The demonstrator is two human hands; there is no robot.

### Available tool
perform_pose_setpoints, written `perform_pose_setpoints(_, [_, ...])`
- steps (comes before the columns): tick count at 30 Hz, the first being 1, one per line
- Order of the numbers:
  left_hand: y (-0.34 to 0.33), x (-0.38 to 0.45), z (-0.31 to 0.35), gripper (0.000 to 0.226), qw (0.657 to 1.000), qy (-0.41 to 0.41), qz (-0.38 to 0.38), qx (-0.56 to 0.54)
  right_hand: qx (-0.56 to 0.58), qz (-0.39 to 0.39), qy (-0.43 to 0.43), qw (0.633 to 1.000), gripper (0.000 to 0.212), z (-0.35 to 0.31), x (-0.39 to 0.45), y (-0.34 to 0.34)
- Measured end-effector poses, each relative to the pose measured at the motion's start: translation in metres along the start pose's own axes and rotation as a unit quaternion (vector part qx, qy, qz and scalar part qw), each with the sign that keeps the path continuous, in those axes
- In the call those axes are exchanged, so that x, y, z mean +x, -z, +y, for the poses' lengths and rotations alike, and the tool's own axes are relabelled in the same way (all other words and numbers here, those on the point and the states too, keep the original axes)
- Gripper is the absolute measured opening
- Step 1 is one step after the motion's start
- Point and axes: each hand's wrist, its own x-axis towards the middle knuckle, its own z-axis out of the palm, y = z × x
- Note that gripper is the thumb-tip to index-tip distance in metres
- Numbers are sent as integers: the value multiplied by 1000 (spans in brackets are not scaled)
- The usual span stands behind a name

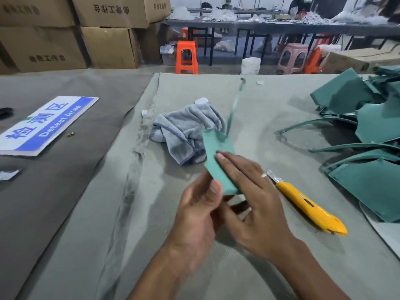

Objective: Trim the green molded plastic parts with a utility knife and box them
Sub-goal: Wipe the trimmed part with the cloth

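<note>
Held above the cloth-covered table [259, 100]: green plastic part [218, 156], left hand [199, 204] pinching its lower end, right hand [244, 185] fingers flat together. Probably light, stiffish, thin strip bendy. Utility knife [305, 202] lying nearby.

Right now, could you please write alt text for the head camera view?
Two hands hold a green plastic part above a cloth-covered table: left hand gripping, right hand flat on it. A yellow utility knife lies right.

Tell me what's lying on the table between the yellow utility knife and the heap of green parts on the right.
Nothing: in the head view, only bare grey cloth separates the utility knife from the heap of green parts.
</note>
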Motion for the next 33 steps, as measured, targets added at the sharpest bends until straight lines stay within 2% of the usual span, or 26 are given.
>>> perform_pose_setpoints(3, [10, 1, 11, 78, 997, 7, 24, -75, -6, -130, -17, 991, 77, 4, 1, 6])
perform_pose_setpoints(6, [11, 2, 12, 49, 994, -2, 75, -85, -8, -155, 2, 988, 67, 7, -1, 7])
perform_pose_setpoints(7, [9, 5, 11, 40, 991, -11, 108, -73, 18, -134, 4, 991, 58, 7, -1, 6])
perform_pose_setpoints(9, [5, 11, 10, 30, 980, -37, 174, -87, 61, -22, -11, 998, 34, 10, 0, 6])
perform_pose_setpoints(11, [6, 16, 13, 30, 960, -68, 238, -133, -16, 102, -38, 994, 28, 19, 3, 10])
perform_pose_setpoints(13, [13, 18, 22, 35, 935, -83, 283, -195, -143, 148, -61, 977, 38, 29, 11, 10])
perform_pose_setpoints(15, [19, 16, 32, 39, 910, -91, 302, -269, -188, 92, -112, 971, 50, 39, 33, 6])
perform_pose_setpoints(18, [28, 16, 40, 30, 886, -81, 329, -318, -237, -91, -151, 955, 70, 55, 87, -12])
perform_pose_setpoints(21, [30, 17, 40, 13, 888, -59, 322, -322, -205, -229, -190, 933, 97, 73, 147, -35])
perform_pose_setpoints(23, [30, 18, 41, 14, 888, -60, 318, -327, -177, -297, -248, 905, 108, 84, 180, -56])
perform_pose_setpoints(24, [30, 18, 42, 17, 884, -60, 321, -333, -181, -330, -264, 888, 102, 88, 190, -67])
perform_pose_setpoints(26, [33, 19, 43, 23, 875, -55, 331, -349, -217, -364, -266, 866, 67, 91, 197, -88])
perform_pose_setpoints(27, [33, 19, 43, 22, 874, -50, 331, -351, -242, -356, -259, 865, 50, 92, 195, -95])
perform_pose_setpoints(29, [33, 18, 44, 18, 881, -43, 322, -344, -260, -299, -244, 885, 26, 93, 190, -102])
perform_pose_setpoints(31, [32, 18, 43, 17, 885, -42, 317, -340, -239, -226, -246, 912, 23, 93, 188, -100])
perform_pose_setpoints(33, [31, 17, 43, 23, 884, -45, 315, -343, -210, -126, -265, 932, 33, 91, 187, -89])
